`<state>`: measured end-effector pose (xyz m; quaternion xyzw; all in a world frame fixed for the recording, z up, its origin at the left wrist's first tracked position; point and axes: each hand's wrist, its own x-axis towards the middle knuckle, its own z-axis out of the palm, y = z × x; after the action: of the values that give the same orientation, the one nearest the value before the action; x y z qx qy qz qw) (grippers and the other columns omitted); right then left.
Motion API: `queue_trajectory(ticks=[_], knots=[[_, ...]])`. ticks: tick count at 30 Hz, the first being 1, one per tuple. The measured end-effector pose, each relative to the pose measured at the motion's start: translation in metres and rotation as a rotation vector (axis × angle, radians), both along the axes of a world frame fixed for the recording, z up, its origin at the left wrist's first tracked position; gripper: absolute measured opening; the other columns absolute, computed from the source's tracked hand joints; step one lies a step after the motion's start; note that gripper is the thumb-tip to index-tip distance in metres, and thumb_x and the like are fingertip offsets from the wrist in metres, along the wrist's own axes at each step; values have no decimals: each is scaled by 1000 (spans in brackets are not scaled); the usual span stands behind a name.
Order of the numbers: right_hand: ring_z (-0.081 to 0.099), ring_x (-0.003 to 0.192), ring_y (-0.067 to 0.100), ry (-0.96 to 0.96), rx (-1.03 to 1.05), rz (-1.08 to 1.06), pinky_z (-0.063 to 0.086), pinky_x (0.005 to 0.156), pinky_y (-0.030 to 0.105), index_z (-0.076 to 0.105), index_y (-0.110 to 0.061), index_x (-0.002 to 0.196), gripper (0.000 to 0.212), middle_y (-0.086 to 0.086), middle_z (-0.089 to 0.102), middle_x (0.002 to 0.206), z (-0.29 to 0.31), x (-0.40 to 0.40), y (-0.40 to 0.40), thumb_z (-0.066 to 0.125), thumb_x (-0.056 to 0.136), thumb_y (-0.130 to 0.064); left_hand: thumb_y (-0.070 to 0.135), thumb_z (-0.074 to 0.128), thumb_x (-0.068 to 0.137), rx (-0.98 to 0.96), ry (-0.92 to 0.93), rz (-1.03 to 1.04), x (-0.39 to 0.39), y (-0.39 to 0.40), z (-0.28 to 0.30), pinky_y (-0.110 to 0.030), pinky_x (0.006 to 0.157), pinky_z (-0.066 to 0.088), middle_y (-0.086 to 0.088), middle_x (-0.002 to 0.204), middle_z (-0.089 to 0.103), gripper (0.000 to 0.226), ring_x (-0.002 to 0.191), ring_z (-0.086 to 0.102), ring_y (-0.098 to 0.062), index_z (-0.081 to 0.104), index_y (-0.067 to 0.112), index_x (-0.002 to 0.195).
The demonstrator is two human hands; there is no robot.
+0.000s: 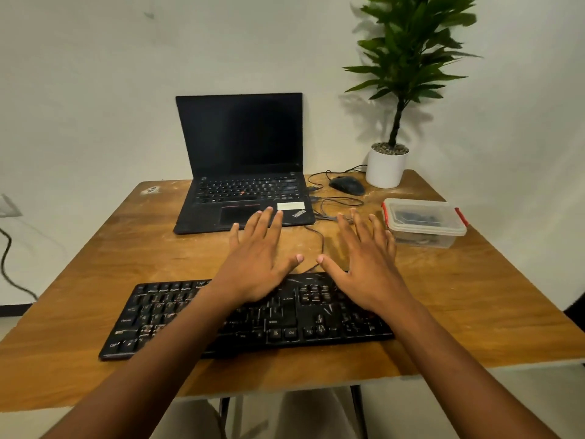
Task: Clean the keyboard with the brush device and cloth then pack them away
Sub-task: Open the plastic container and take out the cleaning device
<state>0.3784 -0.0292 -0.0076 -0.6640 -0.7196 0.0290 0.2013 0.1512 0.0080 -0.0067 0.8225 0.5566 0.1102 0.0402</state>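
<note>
Setting: wooden table [95, 248] against a pale wall; scuffed top, worn patch at far left corner.
Left hand [258, 264]: palm down, fingers spread apart and straight, holding nothing; fingertips reach over the front edge of the laptop.
Right hand [364, 264]: palm down, fingers fanned apart, empty; thumb tips of both hands nearly meet, not touching.
Height of hands: over the far edge of the keyboard; contact with keys cannot be told.
Keyboard [158, 315]: black, full-size, lying flat near the front edge of the table, slightly skewed; its cable runs back toward the laptop.
Container [424, 226]: clear plastic box, lid on, red clips at each end, just right of the right hand; dark items inside, too blurred to identify.
Laptop [240, 160]: black, open, screen dark, behind the left hand.
Mouse [346, 184]: black, wired, right of laptop.
Plant [387, 167]: white pot, far right corner, leafy stem.
</note>
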Motion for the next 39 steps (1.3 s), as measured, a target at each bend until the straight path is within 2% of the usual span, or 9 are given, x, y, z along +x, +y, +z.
queue_trajectory(ticks=[7,14,20,23,26,30,33,36,39], knots=[[-11,159,30,7,-5,-104,1,126,61,1,-36,164,88,-2,-6,174,-3,65,18,38,94,-76,85,2,84,15,2,-143,79,35,6,-57,128,-3,-1,175,-10,104,160,-13,-18,-7,23,166],[-6,159,32,-66,12,-185,0,126,59,6,-37,162,87,0,-1,174,-4,136,32,32,92,-81,80,17,96,53,95,-237,160,67,0,-60,128,-1,-7,175,-2,94,161,-4,-26,-2,20,167],[-8,159,29,-109,-14,-219,3,126,62,6,-38,162,87,-1,-2,174,-16,178,42,21,90,-84,76,23,99,28,112,-335,209,86,-7,-63,127,1,-6,175,-4,92,161,-4,-26,-2,20,167],[-6,159,29,-102,-25,-232,2,127,60,7,-38,162,83,-1,-1,173,-20,190,46,28,94,-80,75,23,101,41,116,-338,218,93,-12,-63,127,4,-5,175,0,88,161,-2,-25,3,20,167],[13,157,30,-50,10,-246,15,126,58,19,-35,159,74,1,16,170,-18,203,53,38,97,-72,71,25,103,83,52,-315,221,100,-13,-61,126,12,-8,174,12,83,160,9,-27,12,19,166],[49,135,29,53,70,-249,43,110,50,42,-24,145,59,3,49,149,-5,219,60,49,100,-61,64,27,106,168,-1,-274,226,108,-4,-55,120,29,-13,164,34,74,151,30,-32,31,13,160],[54,133,31,147,88,-270,44,100,35,49,-16,147,54,9,54,150,5,226,63,49,105,-49,58,29,108,185,-4,-216,230,117,4,-49,104,44,-17,146,51,66,134,46,-34,47,10,148],[61,127,33,212,59,-330,49,101,39,51,-11,148,53,13,59,146,8,233,72,51,107,-43,52,31,110,131,9,-107,237,123,10,-44,91,46,-19,128,59,58,118,54,-34,60,7,129],[68,104,30,218,29,-369,52,88,35,65,-10,131,40,11,70,127,3,241,82,51,107,-39,44,35,111,86,34,-16,245,124,12,-39,78,45,-15,115,67,48,102,63,-30,66,8,117]])
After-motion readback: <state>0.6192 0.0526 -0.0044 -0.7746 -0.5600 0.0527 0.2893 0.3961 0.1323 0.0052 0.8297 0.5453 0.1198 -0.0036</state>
